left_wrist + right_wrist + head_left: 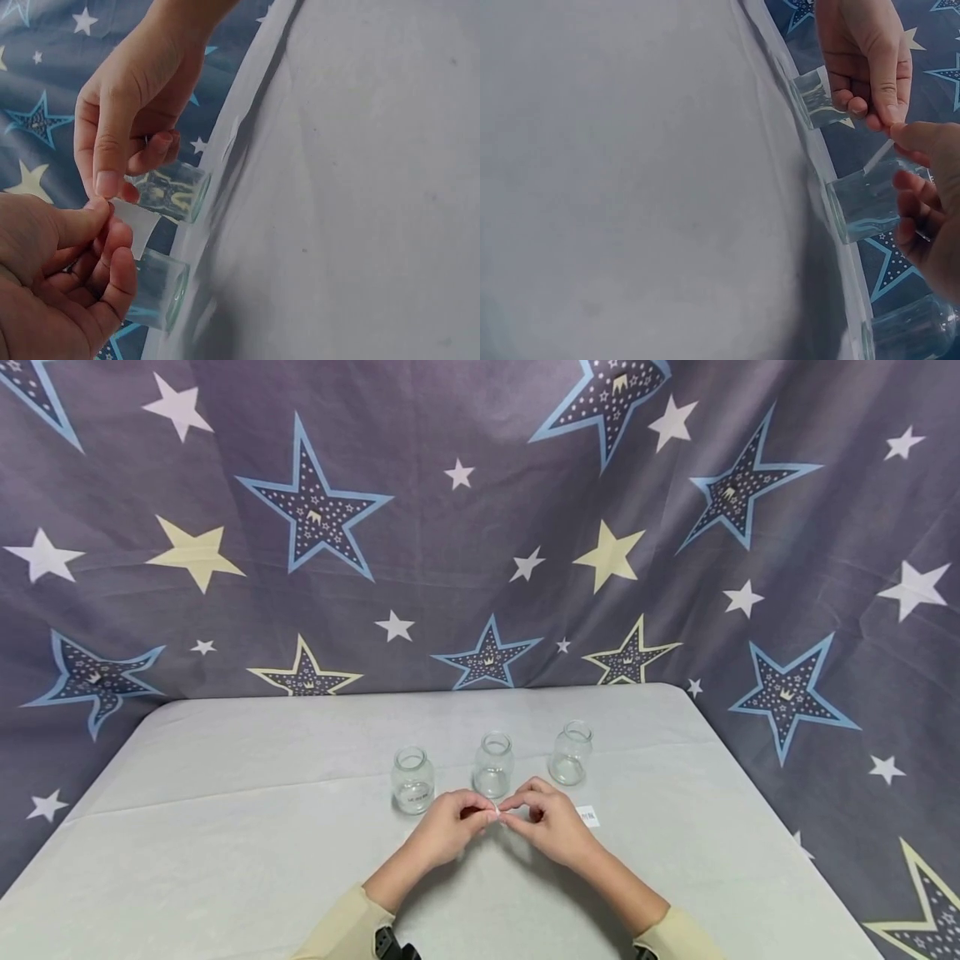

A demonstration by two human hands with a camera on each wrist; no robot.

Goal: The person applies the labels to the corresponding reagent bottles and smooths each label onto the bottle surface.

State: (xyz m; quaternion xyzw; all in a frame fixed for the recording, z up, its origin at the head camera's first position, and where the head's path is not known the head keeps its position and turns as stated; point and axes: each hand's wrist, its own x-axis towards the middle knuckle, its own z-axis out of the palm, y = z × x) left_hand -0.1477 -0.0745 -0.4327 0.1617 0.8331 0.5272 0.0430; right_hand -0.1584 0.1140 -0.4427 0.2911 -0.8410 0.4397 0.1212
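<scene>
Both hands meet in front of the middle glass jar (492, 770). Between their fingertips is a small white paper slip (136, 226), seen nearly edge-on in the right wrist view. My left hand (444, 828) pinches it with thumb and forefinger. From the other side, thumb and forefinger of my right hand (553, 825) pinch the same edge. The slip hangs down from the fingertips in the left wrist view, and its far face is hidden. A second white slip with dark printed characters (588, 816) lies on the table, partly behind the right hand.
An open glass jar with small dark print low on it (412, 777) stands at the left, another open jar (572, 752) at the right. All are lidless. A pale cloth covers the table (225, 827); a star-patterned curtain (435, 552) hangs behind it.
</scene>
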